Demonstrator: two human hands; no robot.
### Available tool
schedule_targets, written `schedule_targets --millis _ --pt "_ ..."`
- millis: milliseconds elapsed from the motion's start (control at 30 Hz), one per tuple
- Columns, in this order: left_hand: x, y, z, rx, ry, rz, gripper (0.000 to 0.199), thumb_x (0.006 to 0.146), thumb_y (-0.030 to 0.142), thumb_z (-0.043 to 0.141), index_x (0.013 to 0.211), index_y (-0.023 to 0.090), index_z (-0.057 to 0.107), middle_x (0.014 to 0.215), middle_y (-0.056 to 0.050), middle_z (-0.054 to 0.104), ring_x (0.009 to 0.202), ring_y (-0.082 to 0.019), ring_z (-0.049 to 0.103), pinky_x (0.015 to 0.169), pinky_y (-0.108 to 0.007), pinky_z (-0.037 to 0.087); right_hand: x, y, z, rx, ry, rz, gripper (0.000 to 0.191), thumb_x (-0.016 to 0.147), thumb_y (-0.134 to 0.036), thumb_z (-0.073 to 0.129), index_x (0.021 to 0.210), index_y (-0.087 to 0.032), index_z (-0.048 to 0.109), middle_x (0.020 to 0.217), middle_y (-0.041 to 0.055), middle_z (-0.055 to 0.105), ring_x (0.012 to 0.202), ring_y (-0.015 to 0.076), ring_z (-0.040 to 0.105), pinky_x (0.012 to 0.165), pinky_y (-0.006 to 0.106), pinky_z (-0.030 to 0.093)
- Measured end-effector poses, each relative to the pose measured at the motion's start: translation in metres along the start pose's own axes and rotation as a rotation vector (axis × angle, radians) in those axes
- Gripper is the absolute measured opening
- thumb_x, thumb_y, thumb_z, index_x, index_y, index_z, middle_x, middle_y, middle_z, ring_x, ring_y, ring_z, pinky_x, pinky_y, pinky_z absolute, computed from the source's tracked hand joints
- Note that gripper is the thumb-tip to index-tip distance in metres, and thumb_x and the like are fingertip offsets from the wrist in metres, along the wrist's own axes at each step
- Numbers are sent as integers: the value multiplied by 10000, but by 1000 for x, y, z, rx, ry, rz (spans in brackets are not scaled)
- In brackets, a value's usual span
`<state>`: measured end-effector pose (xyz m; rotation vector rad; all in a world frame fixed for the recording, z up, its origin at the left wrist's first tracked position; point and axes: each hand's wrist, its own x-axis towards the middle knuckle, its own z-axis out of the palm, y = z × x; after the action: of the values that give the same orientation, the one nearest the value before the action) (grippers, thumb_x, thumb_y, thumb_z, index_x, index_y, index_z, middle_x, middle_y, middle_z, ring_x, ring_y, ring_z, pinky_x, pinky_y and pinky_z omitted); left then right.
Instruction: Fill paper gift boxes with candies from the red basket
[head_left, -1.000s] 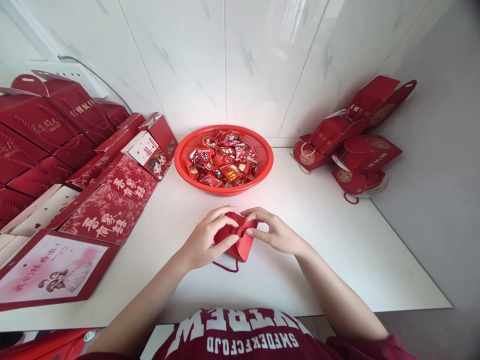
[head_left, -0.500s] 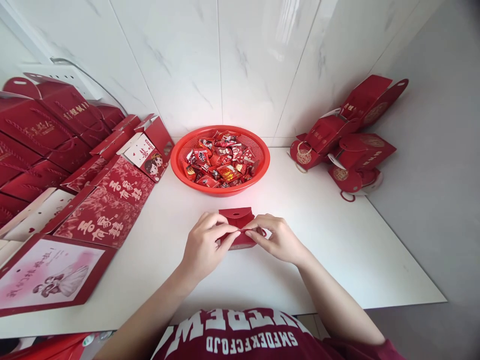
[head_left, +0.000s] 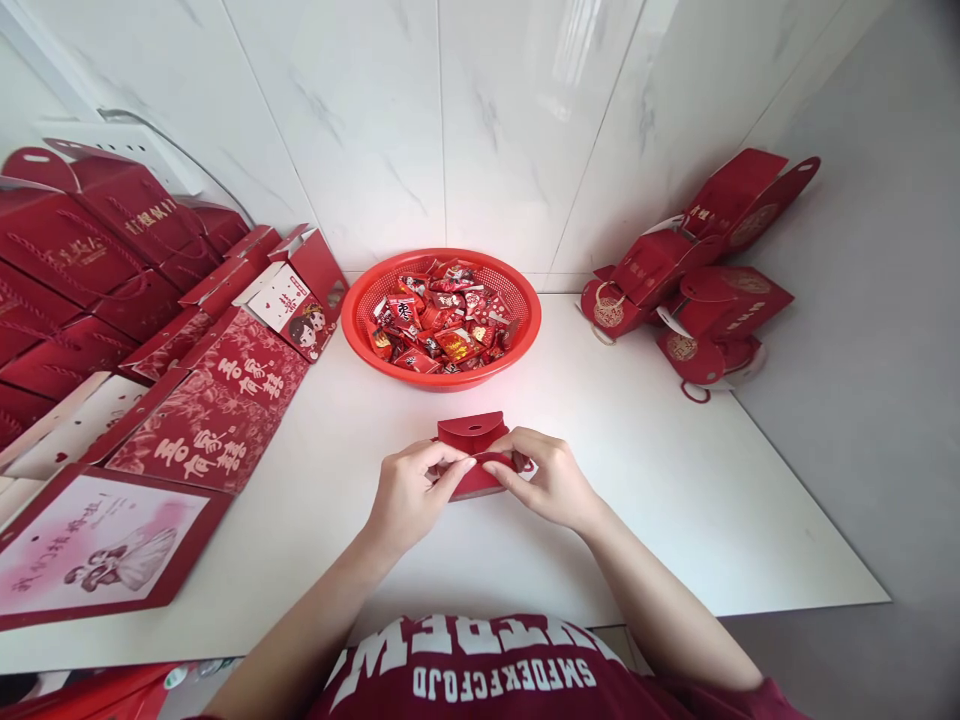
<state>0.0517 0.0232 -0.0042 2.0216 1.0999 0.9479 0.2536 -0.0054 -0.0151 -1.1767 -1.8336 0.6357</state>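
Note:
A small red gift box (head_left: 474, 483) stands on the white table in front of me. Its rounded rear flap (head_left: 472, 427), with a small hole, sticks up. My left hand (head_left: 415, 487) is closed in a pinch at the left of the box's near top edge. From the other side, my right hand (head_left: 546, 478) pinches the same edge, its thumb and finger close to the left fingertips. A bit of red cord shows beside the right fingers. What lies inside the box is hidden.
Beyond the box stands a red plastic basket (head_left: 352, 345) of wrapped sweets (head_left: 442, 318). Rows of red and white gift boxes (head_left: 202, 445) fill the left side. Several red boxes (head_left: 720, 315) are heaped at the back right, against a grey panel (head_left: 862, 330). A tiled wall (head_left: 375, 130) closes the back.
My left fingertips have shifted slightly left along the box's near edge, and the right thumb has moved a little too. The rear flap stands slightly higher. Both hands stay on the box.

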Motion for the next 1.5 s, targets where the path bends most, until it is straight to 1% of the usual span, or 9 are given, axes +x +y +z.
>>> schedule_targets --millis 133,367,500,667,800,1000,1100,1267,1500 --pt "-1 -3 6 82 38 67 180 925 285 579 791 195 658 709 3 649 647 -118 583 563 -217 457 -1 -1 12 -27 105 77 250 949 -316 563 725 -205 559 645 5 571 554 127 486 523 260 422" --pt "-2 -9 10 89 145 108 203 963 242 503 781 199 584 710 0 587 667 -129 550 634 -255 463 -2 -2 6 20 71 109 215 1003 -297 470 885 -212 628 777 31 653 647 147 581 593 271 481" --pt "-6 -12 6 96 243 170 133 925 245 556 1047 220 602 992 -62 638 935 -195 595 807 -334 517 3 2 -1 -84 244 43 164 978 -317 518 1051 -222 631 983 87 650 884 210 621 755 348 543" --pt "-11 -16 5 158 96 180 531 897 292 607 1391 239 421 1430 -120 458 1321 -283 438 1098 -484 402 6 10 4 -98 42 -61 384 975 -328 532 1356 -281 522 1406 104 506 1292 267 477 1070 487 434" --pt "-12 -24 3 161 52 67 481 942 260 547 1406 257 421 1466 -101 435 1362 -262 412 1124 -464 389 0 14 12 -95 22 -70 315 970 -295 542 1280 -273 598 1308 106 561 1233 261 512 1038 474 463" --pt "-10 -22 -18 358 315 94 361 935 239 553 1295 243 540 1324 -94 554 1266 -258 504 1088 -444 411 -9 10 22 47 34 -14 289 970 -291 536 1239 -252 635 1121 106 551 968 204 601 833 374 568" --pt "-19 -11 -19 450 252 72 408 946 277 528 1351 234 505 1380 -106 531 1302 -276 482 1091 -457 405 -12 4 27 140 2 -1 301 969 -296 542 1252 -245 628 1081 92 543 855 166 610 796 348 581" --pt "-34 -10 -12 653 105 1 701 940 442 504 1522 133 267 1538 -231 338 1391 -406 368 1051 -591 394 -11 -7 30 305 -175 -40 299 989 -275 508 1265 -229 614 1161 99 612 1048 188 619 911 353 558" --pt "-8 -23 -58 752 -61 -86 499 1003 407 347 1467 238 410 1572 -78 337 1450 -295 306 1149 -533 314 -10 6 28 228 -149 -39 223 990 -223 498 1122 -228 677 1138 80 663 1048 181 634 937 338 520"
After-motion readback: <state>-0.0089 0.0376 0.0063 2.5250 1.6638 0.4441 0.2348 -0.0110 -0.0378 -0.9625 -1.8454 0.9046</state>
